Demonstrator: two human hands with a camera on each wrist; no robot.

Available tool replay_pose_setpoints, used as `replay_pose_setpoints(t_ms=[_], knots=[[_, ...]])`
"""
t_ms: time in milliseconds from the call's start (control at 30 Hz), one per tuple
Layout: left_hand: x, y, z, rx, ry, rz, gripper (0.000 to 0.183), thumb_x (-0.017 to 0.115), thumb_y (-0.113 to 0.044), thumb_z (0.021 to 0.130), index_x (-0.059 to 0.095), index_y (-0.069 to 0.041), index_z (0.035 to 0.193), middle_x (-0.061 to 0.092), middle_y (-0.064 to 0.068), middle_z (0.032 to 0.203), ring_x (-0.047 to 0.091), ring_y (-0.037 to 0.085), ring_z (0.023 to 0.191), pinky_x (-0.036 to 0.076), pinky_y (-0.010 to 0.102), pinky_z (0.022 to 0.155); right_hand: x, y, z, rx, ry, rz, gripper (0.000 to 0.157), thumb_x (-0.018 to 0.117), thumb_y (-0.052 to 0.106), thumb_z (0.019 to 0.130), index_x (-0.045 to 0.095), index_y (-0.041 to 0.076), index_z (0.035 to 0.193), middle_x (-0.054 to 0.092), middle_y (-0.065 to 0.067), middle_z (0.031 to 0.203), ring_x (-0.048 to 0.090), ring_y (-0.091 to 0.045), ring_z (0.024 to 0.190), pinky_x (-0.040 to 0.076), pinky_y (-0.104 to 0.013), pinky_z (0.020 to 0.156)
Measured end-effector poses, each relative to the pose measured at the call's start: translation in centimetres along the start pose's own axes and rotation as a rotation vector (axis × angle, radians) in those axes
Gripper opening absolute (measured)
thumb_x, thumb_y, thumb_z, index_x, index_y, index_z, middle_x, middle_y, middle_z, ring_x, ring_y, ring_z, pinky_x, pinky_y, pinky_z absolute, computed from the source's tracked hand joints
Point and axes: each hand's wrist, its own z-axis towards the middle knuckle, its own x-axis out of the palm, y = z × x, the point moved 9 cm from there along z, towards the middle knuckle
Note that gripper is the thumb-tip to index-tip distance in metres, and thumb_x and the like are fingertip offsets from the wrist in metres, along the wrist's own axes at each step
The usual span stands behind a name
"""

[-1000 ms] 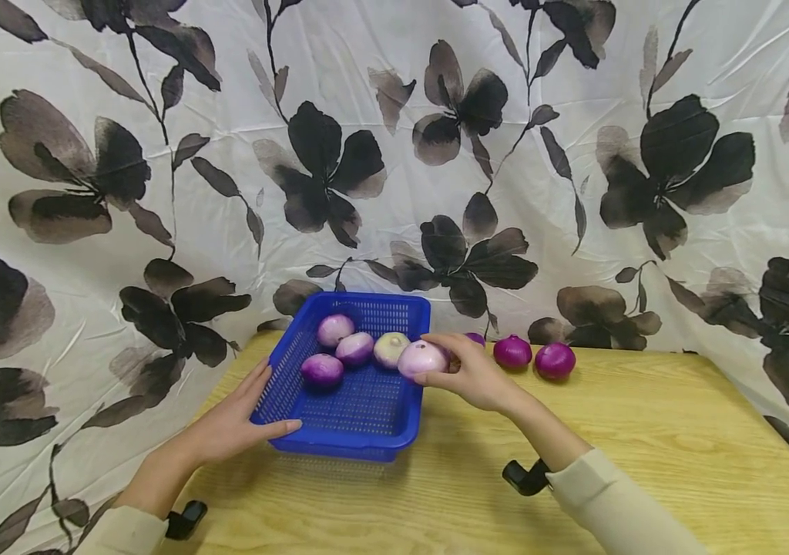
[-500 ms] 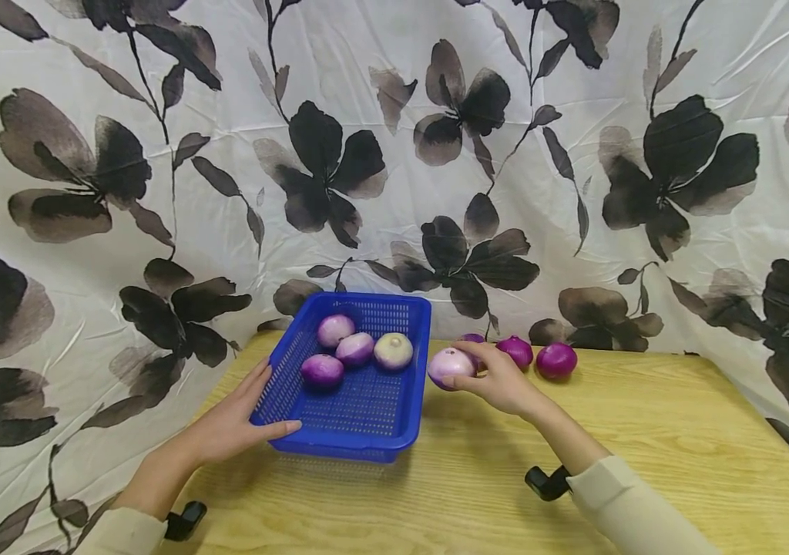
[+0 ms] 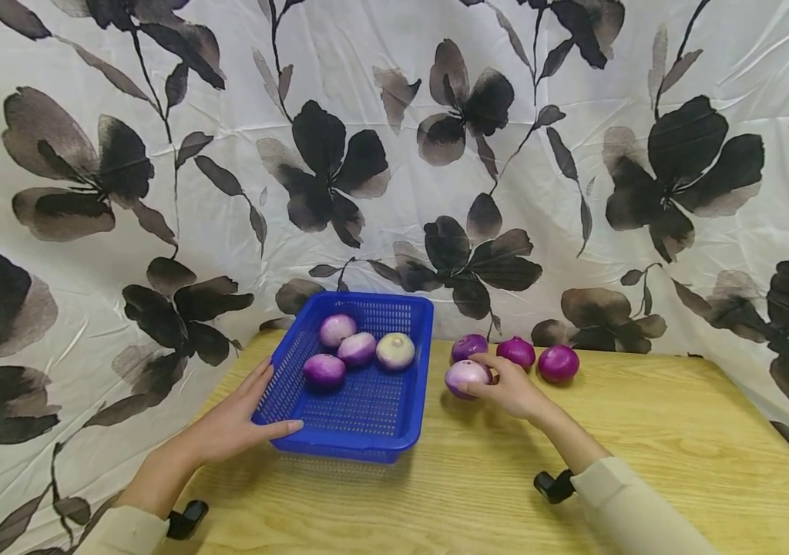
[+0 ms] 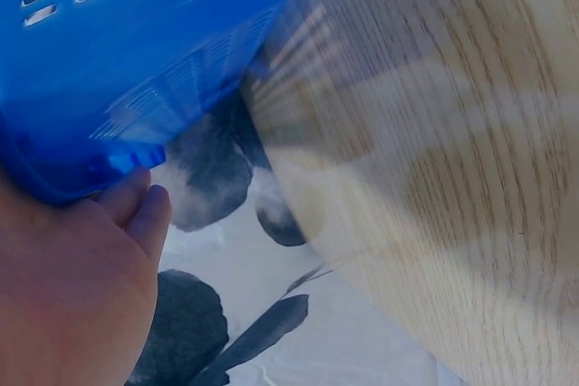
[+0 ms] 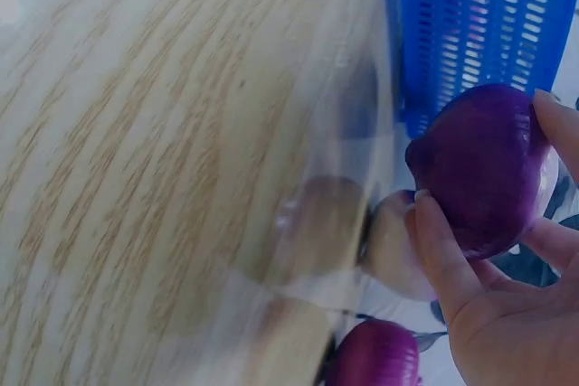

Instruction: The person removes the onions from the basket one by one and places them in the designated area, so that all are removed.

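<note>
My right hand holds a red onion between thumb and fingers, right of the blue plastic basket. In the head view this onion has a pale upper side; the right wrist view shows its deep purple side and pointed end. My left hand rests spread at the basket's near left corner, thumb over the front rim and fingers along the left side. The left wrist view shows fingertips right at the rim. Inside the basket lie several onions, among them a pale one and a purple one.
Behind the held onion, more red onions stand near the table's back edge: one darker, one bright purple and one farther right. The wooden table ends at a hanging floral cloth.
My right hand has moved right, carrying the onion from over the basket's right rim to beside the onions on the table. The left hand and basket have stayed in place.
</note>
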Motion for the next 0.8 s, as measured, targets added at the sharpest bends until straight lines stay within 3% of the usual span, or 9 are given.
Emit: replay_pose_setpoints(t_ms=[500,800], knots=[[0.1,-0.1,0.0,0.016,-0.006,-0.005,0.123,0.07,-0.069,0.085,0.008,0.002,0.163,0.004,0.02,0.171,0.016,0.052,0.151,0.024,0.072,0.114,0.9,-1.3,-0.2,0.035,0.047,0.022,0.048,0.074,0.028,0.094,0.064,-0.003,0.13,0.07,-0.016,0.116,0.065,-0.029,0.104,0.054,-0.044,0.089],[0.0,-0.1,-0.1,0.009,-0.003,-0.004,0.123,0.07,-0.069,0.085,0.007,0.002,0.163,0.003,0.02,0.171,0.016,0.053,0.151,0.024,0.072,0.114,1.7,-2.2,-0.3,0.08,0.129,0.03,0.054,0.065,0.029,0.101,0.055,-0.006,0.141,0.066,-0.02,0.125,0.062,-0.03,0.11,0.05,-0.053,0.099]])
